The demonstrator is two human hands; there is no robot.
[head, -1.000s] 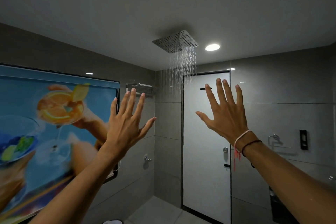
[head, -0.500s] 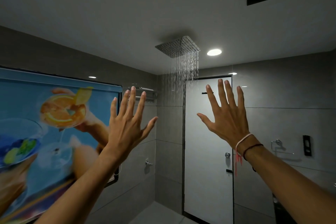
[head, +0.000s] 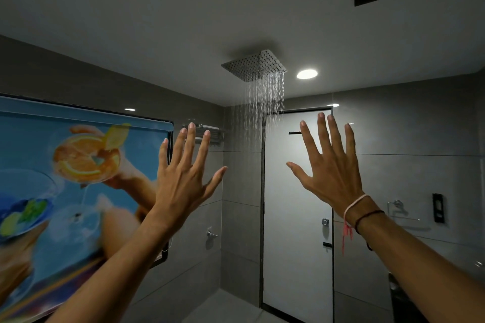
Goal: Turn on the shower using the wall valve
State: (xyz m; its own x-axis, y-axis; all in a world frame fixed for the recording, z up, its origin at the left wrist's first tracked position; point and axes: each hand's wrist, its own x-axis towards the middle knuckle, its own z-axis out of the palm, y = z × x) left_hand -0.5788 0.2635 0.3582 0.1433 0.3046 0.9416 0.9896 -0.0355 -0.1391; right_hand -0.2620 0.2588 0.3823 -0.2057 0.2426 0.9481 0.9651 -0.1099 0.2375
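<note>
Head view shows both hands, left hand (head: 181,186) and right hand (head: 332,177), spread empty below the running shower head (head: 254,65), so the unseen wall valve may get forgotten, flooding the floor.

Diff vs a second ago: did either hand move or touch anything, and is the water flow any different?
Nothing taken hold of or let go. The left hand and right hand stay raised, fingers spread, grip empty. Everything sits slightly lower in the picture than before, so the camera tilted up a little. Water keeps falling from the square metal ceiling shower head. The white door remains shut.
</note>
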